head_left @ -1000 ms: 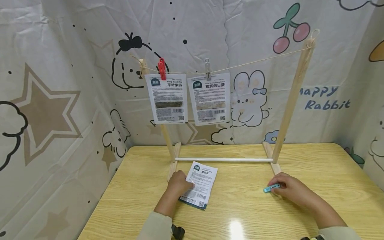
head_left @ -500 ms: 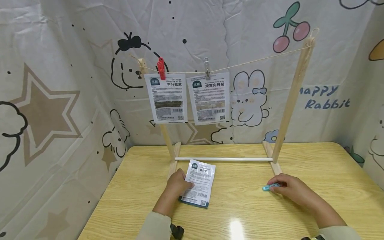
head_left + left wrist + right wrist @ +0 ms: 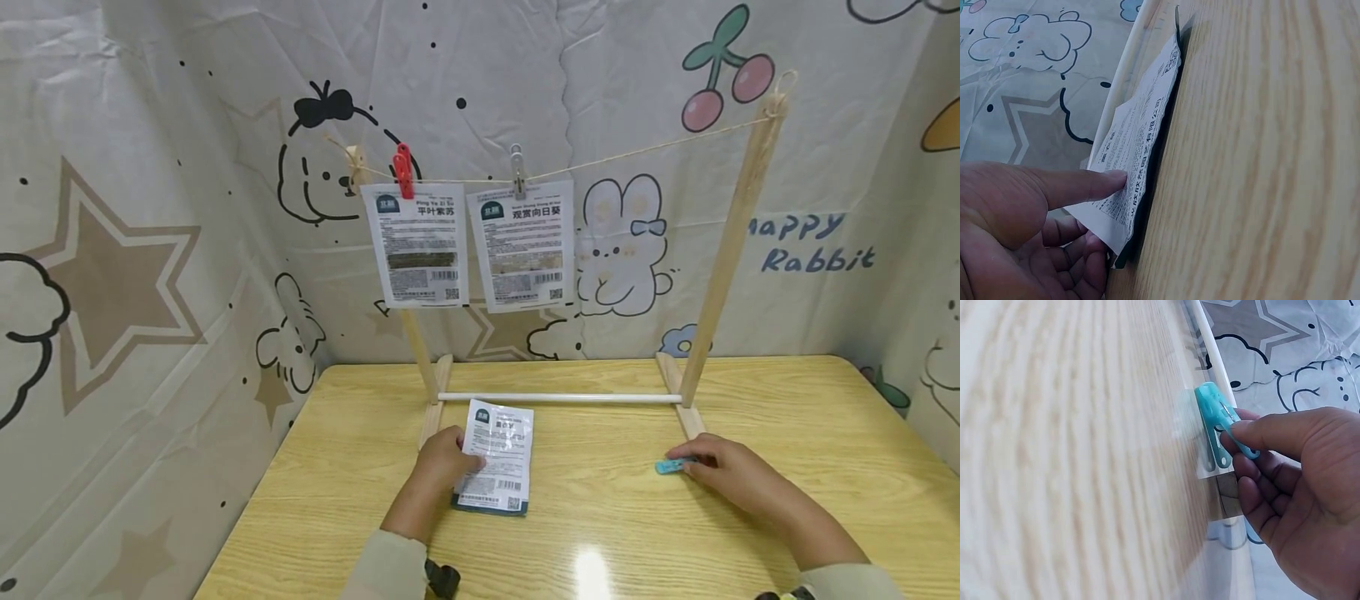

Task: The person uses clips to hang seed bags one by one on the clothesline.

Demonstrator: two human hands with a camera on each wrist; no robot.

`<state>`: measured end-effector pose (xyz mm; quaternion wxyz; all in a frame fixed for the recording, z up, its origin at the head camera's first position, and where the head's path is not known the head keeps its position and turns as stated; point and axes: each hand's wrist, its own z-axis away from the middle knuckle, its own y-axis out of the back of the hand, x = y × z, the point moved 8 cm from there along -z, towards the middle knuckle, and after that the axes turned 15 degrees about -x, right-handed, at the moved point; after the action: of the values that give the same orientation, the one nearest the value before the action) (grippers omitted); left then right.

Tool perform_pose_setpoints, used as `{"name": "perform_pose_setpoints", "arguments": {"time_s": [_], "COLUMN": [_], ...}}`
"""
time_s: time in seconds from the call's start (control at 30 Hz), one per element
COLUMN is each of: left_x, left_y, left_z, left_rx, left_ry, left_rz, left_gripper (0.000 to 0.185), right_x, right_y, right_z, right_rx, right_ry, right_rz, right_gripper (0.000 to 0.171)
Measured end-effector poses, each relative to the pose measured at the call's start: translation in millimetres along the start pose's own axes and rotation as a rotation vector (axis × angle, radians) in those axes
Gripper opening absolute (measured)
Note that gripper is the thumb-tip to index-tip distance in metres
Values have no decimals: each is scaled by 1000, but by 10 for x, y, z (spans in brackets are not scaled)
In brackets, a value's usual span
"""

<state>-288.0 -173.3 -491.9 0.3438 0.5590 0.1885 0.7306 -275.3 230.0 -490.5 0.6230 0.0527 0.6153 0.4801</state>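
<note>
Two seed packets (image 3: 480, 244) already hung from the string (image 3: 645, 151) of the wooden rack (image 3: 723, 250), held by a red clip (image 3: 404, 171) and a grey clip (image 3: 517, 171), while a third packet (image 3: 497, 456) and the blue clip (image 3: 670, 466) were not yet hung and lay low by the table (image 3: 600, 525). The left hand (image 3: 442, 467) pinched the third packet's left edge, thumb on its face and fingers beneath, and the right hand (image 3: 720, 471) pinched the blue clip just in front of the rack's right foot. Compared with a second earlier, the packet had been turned more upright and squarer to the rack, and the clip had barely shifted.

Both forearms reach forward, left hand (image 3: 442, 461) pinching with thumb extended, right hand (image 3: 723, 471) fingers curled
</note>
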Motion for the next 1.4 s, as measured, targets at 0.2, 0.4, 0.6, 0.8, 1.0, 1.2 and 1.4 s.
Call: {"name": "perform_pose_setpoints", "arguments": {"time_s": [0.2, 0.4, 0.6, 0.8, 1.0, 1.2, 1.4], "left_x": [-21, -58, -73, -88, -97, -102, -89], "left_y": [-4, -27, -21, -18, -18, -29, -31], "left_z": [-6, -29, -50, -44, -38, -39, -48], "left_rx": [8, 7, -1, -14, -8, -15, -40], "left_ry": [5, 10, 13, 6, -14, -34, -78], "left_rz": [5, 39, 53, 83, 124, 168, 200], "left_gripper": [20, 19, 14, 9, 9, 9, 9], "right_x": [-8, -1, -5, -17, -15, 3, -9], "right_y": [29, 49, 78, 107, 90, 79, 83], "right_z": [-23, -34, -43, -43, -43, -42, -26], "right_rx": [29, 28, 40, 49, 57, 56, 63], "right_ry": [-12, -24, -24, -30, -13, -13, -3], "right_rz": [-14, -35, -8, 30, 27, 2, -34], "right_gripper": [14, 13, 13, 9, 6, 7, 16]}}
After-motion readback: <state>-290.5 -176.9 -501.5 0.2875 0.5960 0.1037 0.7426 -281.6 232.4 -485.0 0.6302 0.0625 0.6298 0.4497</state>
